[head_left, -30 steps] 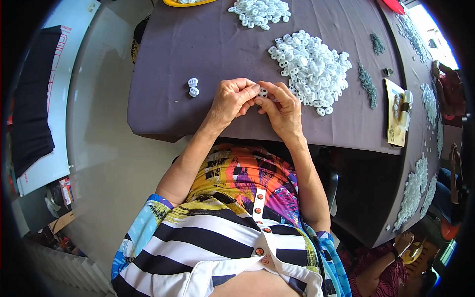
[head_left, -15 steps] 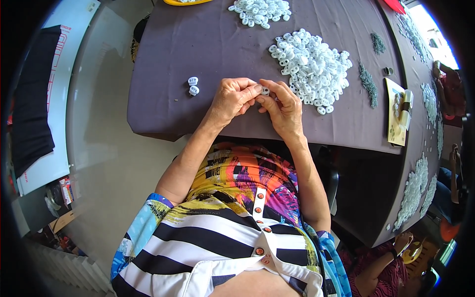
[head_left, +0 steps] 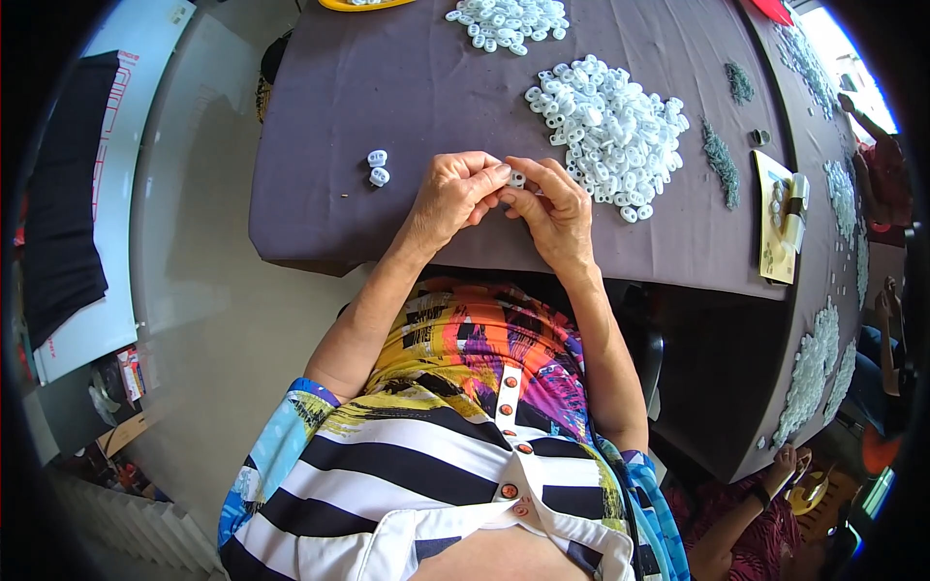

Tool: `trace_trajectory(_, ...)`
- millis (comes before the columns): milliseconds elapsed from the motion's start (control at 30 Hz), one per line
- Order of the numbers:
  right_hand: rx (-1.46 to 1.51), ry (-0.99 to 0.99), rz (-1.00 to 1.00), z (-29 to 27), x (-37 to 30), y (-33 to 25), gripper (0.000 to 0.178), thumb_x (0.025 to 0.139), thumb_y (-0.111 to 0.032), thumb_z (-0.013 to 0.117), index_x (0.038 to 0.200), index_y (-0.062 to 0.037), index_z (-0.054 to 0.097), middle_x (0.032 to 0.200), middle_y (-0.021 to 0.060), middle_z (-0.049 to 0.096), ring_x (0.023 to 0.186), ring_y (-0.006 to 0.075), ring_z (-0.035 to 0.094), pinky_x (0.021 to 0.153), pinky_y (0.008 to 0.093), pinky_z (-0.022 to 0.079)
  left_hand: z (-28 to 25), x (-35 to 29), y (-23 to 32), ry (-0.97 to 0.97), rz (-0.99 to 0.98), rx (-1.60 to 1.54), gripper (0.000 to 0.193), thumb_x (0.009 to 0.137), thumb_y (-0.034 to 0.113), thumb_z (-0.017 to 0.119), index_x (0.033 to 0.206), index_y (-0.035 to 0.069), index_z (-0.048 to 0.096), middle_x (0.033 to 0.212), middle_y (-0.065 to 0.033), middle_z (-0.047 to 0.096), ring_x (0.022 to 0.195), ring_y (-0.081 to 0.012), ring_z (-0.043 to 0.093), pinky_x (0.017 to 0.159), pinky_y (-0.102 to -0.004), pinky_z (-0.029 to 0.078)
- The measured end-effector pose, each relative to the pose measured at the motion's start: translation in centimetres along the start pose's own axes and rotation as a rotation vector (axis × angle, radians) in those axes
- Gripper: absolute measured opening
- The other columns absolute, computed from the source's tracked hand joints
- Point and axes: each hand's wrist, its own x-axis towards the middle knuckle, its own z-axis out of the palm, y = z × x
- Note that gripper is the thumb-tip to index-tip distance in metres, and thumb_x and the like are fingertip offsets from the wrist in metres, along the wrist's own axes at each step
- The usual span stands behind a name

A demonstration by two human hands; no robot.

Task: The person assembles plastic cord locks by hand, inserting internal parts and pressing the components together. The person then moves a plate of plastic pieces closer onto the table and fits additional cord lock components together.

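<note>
Over the near part of the table, my two hands meet at a small white plastic cord lock, an oval piece with two holes. My right hand pinches it between thumb and index finger. From the other side, my left hand closes its thumb and fingertips on the same piece, covering part of it. Two similar white pieces lie side by side to the left. Beyond my right hand spreads a large heap of white pieces.
A smaller white heap and a yellow rim lie far back. Grey-green piles and a yellowish card are at right. Past them, white pieces cover another table, where other people's hands work. A tiny bit lies left.
My hands have barely moved; the held piece shifts very slightly. At the right edge, other people's arms and hands have changed position.
</note>
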Motion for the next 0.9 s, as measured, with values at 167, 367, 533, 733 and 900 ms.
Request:
trace_trajectory(167, -0.038, -0.006, -0.014, 0.0, 0.0, 0.0, 0.027, 0.078, -0.002, 0.065, 0.105, 0.0004, 0.06, 0.08, 0.0071, 0.057, 0.061, 0.0127, 0.06, 0.054, 0.0236, 0.048, -0.1, 0.1, -0.1, 0.0, 0.087, 0.155, 0.021, 0.089, 0.021, 0.056, 0.083, 0.003, 0.064, 0.058, 0.0023, 0.052, 0.041, -0.0005, 0.038, 0.037, -0.016, 0.027)
trace_trajectory(367, -0.058, -0.004, -0.002, 0.0, 0.0, -0.2, 0.024, 0.08, -0.002, 0.063, 0.103, 0.0013, 0.061, 0.083, 0.0083, 0.059, 0.061, 0.0139, 0.062, 0.054, 0.0242, 0.049, 0.0, 0.1, -0.6, -0.003, 0.07, 0.052, 0.021, 0.089, 0.019, 0.056, 0.082, 0.001, 0.064, 0.057, 0.0028, 0.052, 0.041, -0.0002, 0.037, 0.036, -0.0159, 0.025)
trace_trajectory(533, -0.054, -0.005, 0.01, 0.1, -0.1, -0.2, 0.023, 0.08, -0.002, 0.064, 0.102, 0.0016, 0.061, 0.081, 0.0086, 0.06, 0.061, 0.0141, 0.062, 0.054, 0.0243, 0.049, -0.2, 0.1, -1.0, -0.014, 0.076, 0.011, 0.021, 0.088, 0.018, 0.057, 0.084, 0.0, 0.066, 0.056, 0.0021, 0.052, 0.04, -0.0006, 0.038, 0.035, -0.0161, 0.026)
trace_trajectory(733, -0.046, -0.005, 0.012, 0.1, -0.1, -0.1, 0.022, 0.08, -0.003, 0.064, 0.101, 0.0019, 0.062, 0.079, 0.0087, 0.061, 0.06, 0.0139, 0.063, 0.053, 0.0241, 0.049, -0.3, -0.1, -0.8, -0.018, 0.06, -0.002, 0.022, 0.089, 0.017, 0.056, 0.081, -0.001, 0.066, 0.054, 0.0029, 0.051, 0.04, 0.0002, 0.036, 0.035, -0.0159, 0.023)
trace_trajectory(900, -0.069, -0.001, -0.006, 0.2, -0.2, 0.0, 0.021, 0.08, -0.003, 0.064, 0.1, 0.0021, 0.062, 0.077, 0.009, 0.061, 0.059, 0.0144, 0.063, 0.052, 0.0244, 0.05, -0.2, -0.2, -0.8, 0.007, 0.045, 0.0, 0.022, 0.09, 0.017, 0.055, 0.082, -0.002, 0.067, 0.054, 0.0029, 0.051, 0.039, 0.0003, 0.036, 0.035, -0.0161, 0.023)
